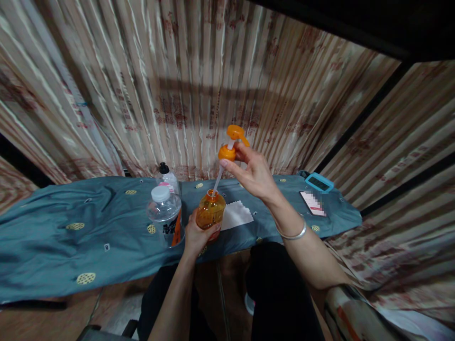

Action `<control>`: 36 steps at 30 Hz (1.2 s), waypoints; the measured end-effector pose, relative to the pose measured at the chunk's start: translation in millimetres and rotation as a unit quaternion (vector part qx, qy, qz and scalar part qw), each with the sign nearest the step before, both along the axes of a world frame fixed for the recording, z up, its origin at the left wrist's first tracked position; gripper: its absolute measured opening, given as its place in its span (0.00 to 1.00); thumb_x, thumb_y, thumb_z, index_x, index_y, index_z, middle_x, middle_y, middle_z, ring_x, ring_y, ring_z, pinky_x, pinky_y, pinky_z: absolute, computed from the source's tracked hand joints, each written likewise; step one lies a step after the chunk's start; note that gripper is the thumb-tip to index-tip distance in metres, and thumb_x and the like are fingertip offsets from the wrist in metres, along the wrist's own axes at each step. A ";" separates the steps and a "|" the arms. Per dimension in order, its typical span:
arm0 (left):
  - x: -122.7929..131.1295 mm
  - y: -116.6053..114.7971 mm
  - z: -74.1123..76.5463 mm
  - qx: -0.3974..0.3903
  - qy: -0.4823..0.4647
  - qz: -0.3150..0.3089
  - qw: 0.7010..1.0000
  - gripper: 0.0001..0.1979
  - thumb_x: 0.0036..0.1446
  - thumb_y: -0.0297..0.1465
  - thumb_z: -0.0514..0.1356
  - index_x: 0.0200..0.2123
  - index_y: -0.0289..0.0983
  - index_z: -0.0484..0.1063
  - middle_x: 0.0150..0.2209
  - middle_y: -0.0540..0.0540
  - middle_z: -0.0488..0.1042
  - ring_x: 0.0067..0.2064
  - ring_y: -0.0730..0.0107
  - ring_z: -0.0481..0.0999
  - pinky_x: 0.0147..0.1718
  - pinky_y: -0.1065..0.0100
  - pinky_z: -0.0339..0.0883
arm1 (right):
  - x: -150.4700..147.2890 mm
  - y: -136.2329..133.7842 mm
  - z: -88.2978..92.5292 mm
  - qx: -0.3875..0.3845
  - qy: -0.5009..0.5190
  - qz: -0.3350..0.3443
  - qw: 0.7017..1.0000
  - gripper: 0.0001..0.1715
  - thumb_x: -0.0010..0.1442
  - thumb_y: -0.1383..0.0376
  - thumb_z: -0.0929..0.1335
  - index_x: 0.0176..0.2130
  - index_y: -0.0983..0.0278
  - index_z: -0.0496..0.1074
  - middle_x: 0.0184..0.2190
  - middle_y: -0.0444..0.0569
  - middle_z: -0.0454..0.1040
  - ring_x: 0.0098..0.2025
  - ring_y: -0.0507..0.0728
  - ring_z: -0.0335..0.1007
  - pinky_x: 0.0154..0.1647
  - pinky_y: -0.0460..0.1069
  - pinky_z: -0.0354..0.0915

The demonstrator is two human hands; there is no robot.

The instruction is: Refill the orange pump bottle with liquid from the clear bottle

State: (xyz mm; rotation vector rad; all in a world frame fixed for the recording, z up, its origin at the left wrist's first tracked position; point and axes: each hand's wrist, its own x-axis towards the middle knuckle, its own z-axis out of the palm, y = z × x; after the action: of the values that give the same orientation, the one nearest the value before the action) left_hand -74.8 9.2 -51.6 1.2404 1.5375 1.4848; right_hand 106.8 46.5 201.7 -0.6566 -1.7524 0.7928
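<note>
My left hand point(199, 234) is closed around an amber see-through bottle point(210, 211), held upright near the front edge of the cloth-covered table. Above it, my right hand point(250, 168) pinches the collar of an orange pump head point(226, 152). Its pale dip tube point(218, 180) slants down, with the lower end at the bottle's open mouth; whether the tip is inside is hard to make out. A white cloth point(236, 215) with a zigzag edge lies flat just right of the bottle.
Left of my hand stand a clear bottle with a white lid point(160, 194) and, behind it, a clear bottle with a black top point(164, 168). A phone point(313, 203) and a blue-framed device point(319, 183) lie at the right. Patterned curtains point(199, 94) hang behind the table cover point(117, 218).
</note>
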 end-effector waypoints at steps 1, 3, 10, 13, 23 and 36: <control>-0.1 0.3 -0.8 0.003 -0.001 -0.002 1.000 0.40 0.38 0.41 0.84 0.57 0.41 0.82 0.51 0.42 0.87 0.55 0.45 0.89 0.63 0.44 0.82 | 0.7 -0.7 0.5 -0.006 0.001 -0.001 1.000 0.32 0.57 0.39 0.86 0.44 0.55 0.76 0.46 0.47 0.86 0.52 0.63 0.85 0.65 0.61 0.78; -0.3 1.0 -2.2 0.006 -0.008 -0.002 1.000 0.40 0.38 0.40 0.84 0.57 0.41 0.82 0.51 0.42 0.87 0.55 0.45 0.89 0.64 0.44 0.81 | 2.4 -2.1 2.1 -0.027 0.019 0.019 0.999 0.34 0.57 0.38 0.86 0.47 0.55 0.77 0.48 0.47 0.87 0.55 0.64 0.87 0.65 0.61 0.80; -0.4 -0.7 4.1 0.002 -0.001 -0.003 1.000 0.39 0.38 0.42 0.82 0.55 0.41 0.81 0.49 0.41 0.86 0.54 0.44 0.89 0.62 0.43 0.82 | 3.6 -2.5 3.7 -0.013 0.036 -0.002 0.999 0.34 0.57 0.37 0.85 0.45 0.55 0.76 0.45 0.48 0.87 0.51 0.63 0.87 0.58 0.58 0.80; 0.1 -2.0 7.2 0.000 0.002 0.001 1.000 0.41 0.38 0.43 0.83 0.57 0.40 0.81 0.51 0.39 0.86 0.55 0.42 0.88 0.62 0.42 0.82 | 6.2 -2.1 1.2 0.014 0.017 -0.039 0.999 0.31 0.59 0.37 0.84 0.43 0.56 0.78 0.42 0.46 0.86 0.46 0.61 0.84 0.50 0.58 0.78; -2.8 3.4 -10.1 0.008 0.005 0.010 1.000 0.41 0.39 0.41 0.84 0.59 0.42 0.80 0.53 0.41 0.88 0.58 0.44 0.90 0.65 0.45 0.82 | 93.3 -10.9 42.9 0.108 0.161 -0.143 0.971 0.23 0.62 0.47 0.87 0.42 0.53 0.80 0.36 0.45 0.90 0.27 0.54 0.73 0.21 0.49 0.61; -9.4 -2.9 -12.5 0.009 -0.002 0.008 1.000 0.42 0.39 0.44 0.86 0.58 0.43 0.79 0.56 0.37 0.91 0.58 0.40 0.92 0.64 0.41 0.85 | 124.9 105.9 -120.8 -0.004 -0.412 -0.317 0.854 0.31 0.74 0.73 0.70 0.73 0.74 0.69 0.62 0.69 0.88 0.59 0.70 0.91 0.63 0.61 0.82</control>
State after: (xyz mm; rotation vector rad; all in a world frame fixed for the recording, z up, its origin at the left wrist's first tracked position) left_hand -84.2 6.3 -64.1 1.2387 1.5375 1.5134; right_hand 231.7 152.4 80.9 -1.6467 -2.0523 0.0169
